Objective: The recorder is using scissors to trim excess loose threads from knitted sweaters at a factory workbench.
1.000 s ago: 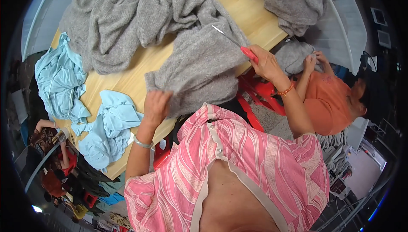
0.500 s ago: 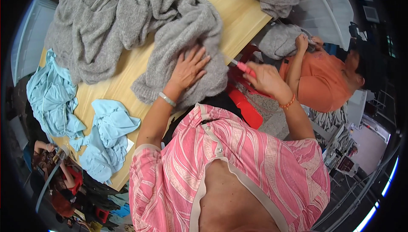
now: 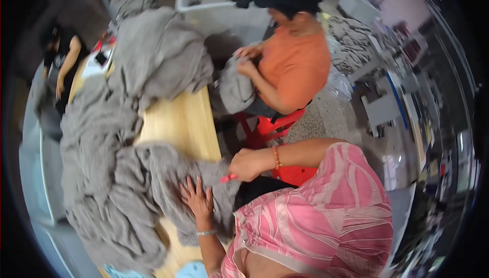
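Observation:
My left hand (image 3: 197, 200) lies flat with its fingers spread on a grey knit garment (image 3: 170, 176) near the table's edge. Closed around a small red-handled tool (image 3: 228, 178), my right hand (image 3: 248, 165) is just to the right, over the garment's edge. The tool's working end cannot be made out against the knit, so its kind is unclear. More grey knitwear (image 3: 102, 176) is heaped to the left of the piece under my hand.
The wooden table (image 3: 178, 125) carries another grey pile (image 3: 158, 54) at its far end. Beyond the right edge, a co-worker in an orange shirt (image 3: 300, 64) handles grey knitwear. Red stools (image 3: 270, 128) stand by the table. Another person (image 3: 71, 64) is far left.
The view has swung to the right, bringing the co-worker nearer the middle. My right hand has come closer to the garment with the red-handled tool. My left hand still rests on the knit.

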The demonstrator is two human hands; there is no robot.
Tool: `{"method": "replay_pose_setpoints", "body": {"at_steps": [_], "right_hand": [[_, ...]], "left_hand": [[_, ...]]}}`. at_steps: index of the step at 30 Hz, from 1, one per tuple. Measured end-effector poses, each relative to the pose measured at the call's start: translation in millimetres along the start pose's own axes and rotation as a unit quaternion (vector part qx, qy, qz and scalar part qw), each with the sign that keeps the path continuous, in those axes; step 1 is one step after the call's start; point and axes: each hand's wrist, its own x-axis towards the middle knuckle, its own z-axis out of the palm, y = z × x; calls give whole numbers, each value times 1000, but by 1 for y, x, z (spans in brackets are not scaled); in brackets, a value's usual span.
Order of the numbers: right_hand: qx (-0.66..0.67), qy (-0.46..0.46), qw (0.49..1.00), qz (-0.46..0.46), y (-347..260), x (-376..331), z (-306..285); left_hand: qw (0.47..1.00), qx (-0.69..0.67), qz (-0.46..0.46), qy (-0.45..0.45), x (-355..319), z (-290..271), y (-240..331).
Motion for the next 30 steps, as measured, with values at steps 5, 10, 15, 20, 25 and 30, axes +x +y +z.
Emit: {"method": "replay_pose_setpoints", "body": {"at_steps": [5,10,15,20,25,30], "right_hand": [[6,64,998,7,7,-14,3],[38,40,998,15,-2,-20,-4],[24,66,997,13,8,-28,5],[21,-45,997,-57,-4,-24,10],[68,111,991,-3,5,-22,6],[-23,52,998,-39,-14,-16,9]], "left_hand": [[1000,4,16,13,-3,2,-4],[996,-70,21,41,-29,7,-28],[997,-59,-5,57,-10,6,-9],[992,-89,-12,84,-24,4,-24],[965,-220,7,142,-36,-31,-16],[993,-32,-49,99,-41,-9,-25]]}}
